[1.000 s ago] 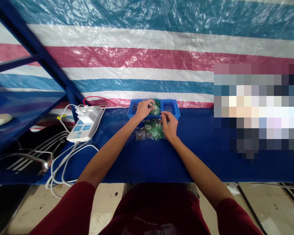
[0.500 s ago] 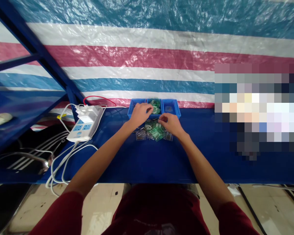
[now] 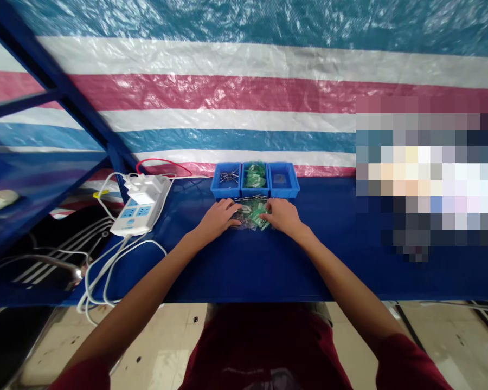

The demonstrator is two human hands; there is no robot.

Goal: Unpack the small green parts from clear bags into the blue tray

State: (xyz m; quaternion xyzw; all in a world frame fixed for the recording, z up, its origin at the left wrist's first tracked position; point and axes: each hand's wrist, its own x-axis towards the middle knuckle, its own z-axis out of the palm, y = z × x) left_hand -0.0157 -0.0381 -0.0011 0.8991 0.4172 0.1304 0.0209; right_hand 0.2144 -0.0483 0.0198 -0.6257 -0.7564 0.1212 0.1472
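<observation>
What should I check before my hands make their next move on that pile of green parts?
1. Both hands on the pile: ok. The left hand and right hand rest at either side of the pile of green parts.
2. Grip on any part: cannot tell; the fingers are too small to read.
3. Bins within reach: ok. Three blue bins sit just behind the pile.
4. Bin contents sorted: ok. The left bin holds small metal pins, the middle bin green parts; the right bin looks nearly bare.
5. Cables apart from the work: ok. The white power strip lies well to the left.
</observation>
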